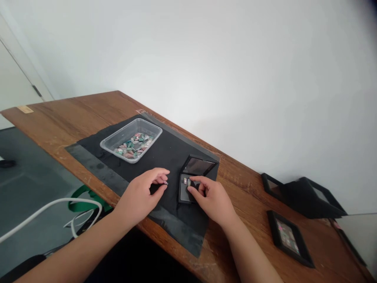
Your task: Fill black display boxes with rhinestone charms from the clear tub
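Note:
My right hand reaches into an open black display case with thumb and forefinger pinching a small pale greyish piece at the case's floor. Beside that piece lies another small pinkish-white piece. The case's hinged lid with a dark clear window leans back behind it. To the left of the case, my left hand hovers over the black mat, fingers curled around a tiny shiny piece that is mostly hidden. A clear plastic tub holding several pink, green and white pieces stands behind my left hand.
The mat lies on a brown wooden table against a white wall. To the right are a black frame filled with colourful pieces, and more black frames with black cloth. A white cable and green strap hang at the left.

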